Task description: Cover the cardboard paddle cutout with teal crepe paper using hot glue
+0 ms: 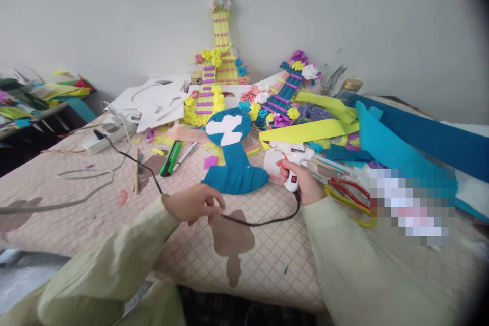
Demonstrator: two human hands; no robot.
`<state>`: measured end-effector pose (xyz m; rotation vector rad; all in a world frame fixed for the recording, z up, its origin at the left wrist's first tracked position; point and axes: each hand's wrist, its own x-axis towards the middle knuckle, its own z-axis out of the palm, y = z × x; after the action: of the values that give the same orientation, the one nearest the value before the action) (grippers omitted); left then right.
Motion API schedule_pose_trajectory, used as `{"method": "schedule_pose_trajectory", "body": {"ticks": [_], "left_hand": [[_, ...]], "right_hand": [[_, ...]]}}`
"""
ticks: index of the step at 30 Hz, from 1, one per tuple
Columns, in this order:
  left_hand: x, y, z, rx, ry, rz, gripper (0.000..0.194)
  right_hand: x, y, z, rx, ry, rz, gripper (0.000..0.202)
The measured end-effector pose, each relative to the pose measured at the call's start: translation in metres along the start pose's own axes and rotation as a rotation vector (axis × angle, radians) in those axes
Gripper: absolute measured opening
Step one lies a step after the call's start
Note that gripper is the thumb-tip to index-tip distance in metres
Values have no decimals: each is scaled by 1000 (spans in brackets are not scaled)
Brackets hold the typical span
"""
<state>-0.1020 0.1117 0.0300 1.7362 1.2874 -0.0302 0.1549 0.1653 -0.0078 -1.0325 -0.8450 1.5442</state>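
Note:
My right hand (296, 178) is wrapped round the handle of a white glue gun (296, 155), whose nozzle points left. Its black cord (260, 224) loops down and runs left to my left hand (202, 202), whose thumb and fingers pinch it. Between and beyond my hands lies a blue crepe-covered shape (237, 168) with a round top and a wide base; white patches (229, 130) show on the round part. A white piece (273, 163) sits behind my right fingers, by the glue gun.
Flower-trimmed woven decorations (221, 35) lean on the wall. Left are a power strip (110, 135), cables, a green cutter (170, 158) and a pen (185, 155). Yellow paper strips (309, 130), blue crepe paper (405, 147) and red and yellow-handled tools (349, 198) lie right.

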Motion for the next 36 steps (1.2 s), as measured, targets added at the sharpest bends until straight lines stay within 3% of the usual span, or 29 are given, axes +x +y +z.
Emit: {"method": "schedule_pose_trajectory", "body": {"ticks": [1,3,10,14,18,23,27,31,33,36], "left_hand": [[-4,-3,5,-122,-85,-6,30],[-9,-10,17,-372,-103,12,32],[-6,-13,45,-1414,143,-82,14],[7,0,50,-1763,434,-138,6],[17,15,54,-1791,605,-92,20],[9,35,52,-1654,691,195,49],[16,51,37,-1591,737,427,49],[41,63,31,-1584,651,529,45],[53,65,35,-1592,605,541,45],[63,61,43,-1624,560,500,42]], "right_hand": [[-1,1,1,9,-21,16,22],[-4,3,2,38,-65,55,22],[-12,6,12,190,-214,126,18],[-17,7,18,205,-267,107,17],[-25,6,20,212,-363,123,16],[-27,-13,12,197,-339,-43,16],[-28,-25,6,132,-132,-292,19],[-34,-19,11,-81,202,-569,27],[-38,-14,14,-208,298,-624,25],[-42,-10,18,-399,322,-570,23]]}}
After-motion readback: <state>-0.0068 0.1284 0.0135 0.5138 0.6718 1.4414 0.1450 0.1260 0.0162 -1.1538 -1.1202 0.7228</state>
